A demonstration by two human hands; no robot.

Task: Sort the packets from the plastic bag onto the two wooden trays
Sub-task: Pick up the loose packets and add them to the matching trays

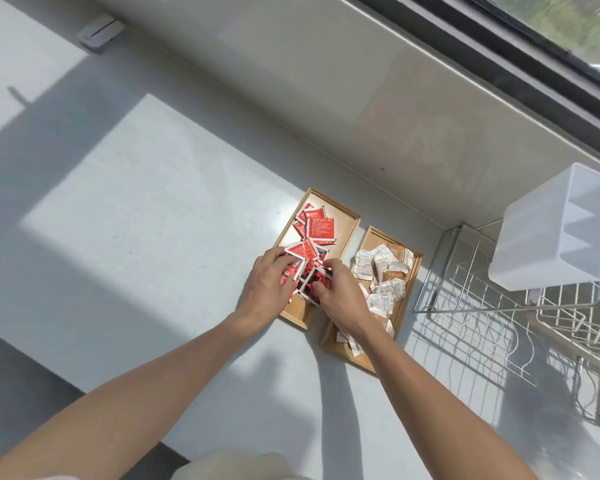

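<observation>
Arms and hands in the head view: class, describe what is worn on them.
Both forearms are bare as far as the frame shows; no sleeves are visible. The left hand and right hand wear no gloves, and no watch, bracelet or ring can be seen.

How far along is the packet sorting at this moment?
It looks nearly done. The red packets lie on the left tray, the white and brown packets on the right tray, unmixed. Both hands, left hand and right hand, rest on the red pile, apparently tidying it. No plastic bag or loose packets show on the counter.
</observation>
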